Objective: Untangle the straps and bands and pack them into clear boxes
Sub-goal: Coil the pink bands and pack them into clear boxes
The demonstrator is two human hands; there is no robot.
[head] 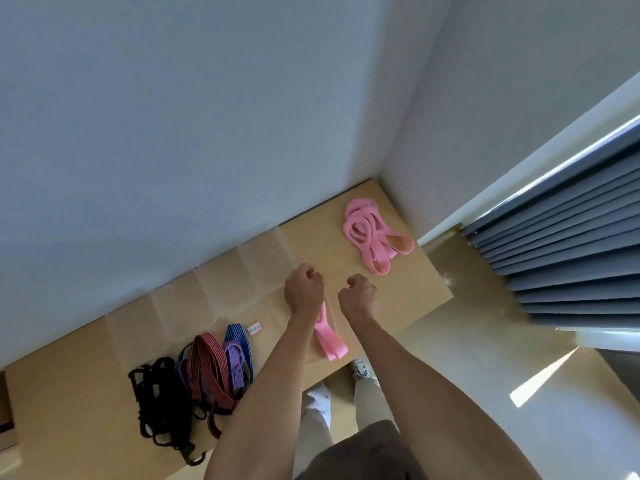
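Note:
My left hand [304, 287] is curled into a fist over the wooden table [408, 299]. A folded pink band [329, 337] trails from under its wrist toward me, between my forearms. My right hand [358, 292] is also curled into a fist just to the right, and its palm side is hidden, so nothing shows in it. A tangled pile of pink bands [372, 233] lies at the far right corner. Several clear boxes [225, 285] stand in a row along the wall. At the left lie striped red, purple and blue straps [216, 367] and a black tangle of straps [161, 400].
A small white label [254, 328] lies beside the blue strap. The wall runs along the table's far edge, and a grey pleated blind [568, 244] hangs to the right. My legs and shoes [362, 368] are below the table's near edge.

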